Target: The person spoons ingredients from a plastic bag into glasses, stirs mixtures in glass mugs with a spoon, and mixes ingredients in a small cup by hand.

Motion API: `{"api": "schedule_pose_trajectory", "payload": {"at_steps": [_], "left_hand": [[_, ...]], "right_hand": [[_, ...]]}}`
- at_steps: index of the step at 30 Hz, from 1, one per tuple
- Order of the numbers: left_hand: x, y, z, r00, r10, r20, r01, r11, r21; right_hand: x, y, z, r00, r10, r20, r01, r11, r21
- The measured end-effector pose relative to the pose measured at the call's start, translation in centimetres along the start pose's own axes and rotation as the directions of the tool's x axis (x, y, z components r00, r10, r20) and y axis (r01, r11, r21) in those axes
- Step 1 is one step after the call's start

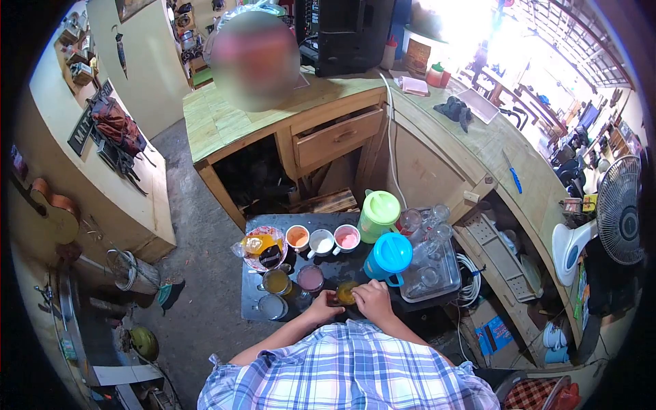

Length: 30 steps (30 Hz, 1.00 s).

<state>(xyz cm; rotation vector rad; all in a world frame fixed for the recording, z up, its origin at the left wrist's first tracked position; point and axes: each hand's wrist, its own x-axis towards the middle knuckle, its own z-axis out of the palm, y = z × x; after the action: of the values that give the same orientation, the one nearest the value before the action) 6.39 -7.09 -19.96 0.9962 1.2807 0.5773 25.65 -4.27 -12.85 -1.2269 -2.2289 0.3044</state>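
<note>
Just front-left of the blue jug (391, 255), the glass (346, 294) sits between left hand (325, 309) and right hand (373, 301), fingers curled; whether either grip holds it, I cannot tell. Uneven pushing could spill it.

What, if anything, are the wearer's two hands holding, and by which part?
The left hand and right hand flank the glass of yellowish liquid, one at each side; whether either actually grips it cannot be told.
</note>
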Motion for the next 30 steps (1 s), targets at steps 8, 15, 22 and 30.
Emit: {"api": "schedule_pose_trajectory", "payload": {"at_steps": [8, 15, 22, 30], "left_hand": [[-0.1, 0.7, 0.0, 0.999, -0.048, -0.009, 0.049, 0.998, 0.041], [0.5, -0.8, 0.1, 0.997, -0.061, 0.042, 0.061, 0.998, -0.011], [2.4, -2.9, -0.2, 0.998, 0.042, -0.036, -0.033, 0.971, 0.236], [1.9, -0.6, 0.9, 0.961, 0.274, -0.029, -0.235, 0.869, 0.436]], "right_hand": [[-0.1, 0.1, 0.5, 0.997, 0.065, 0.034, -0.067, 0.996, 0.059], [0.3, -0.2, 0.3, 0.993, 0.109, 0.040, -0.112, 0.988, 0.102], [0.0, 0.0, 0.8, 0.988, 0.150, 0.019, -0.151, 0.976, 0.154], [0.4, -0.6, 0.2, 0.995, 0.085, -0.043, -0.081, 0.992, 0.092]]}}
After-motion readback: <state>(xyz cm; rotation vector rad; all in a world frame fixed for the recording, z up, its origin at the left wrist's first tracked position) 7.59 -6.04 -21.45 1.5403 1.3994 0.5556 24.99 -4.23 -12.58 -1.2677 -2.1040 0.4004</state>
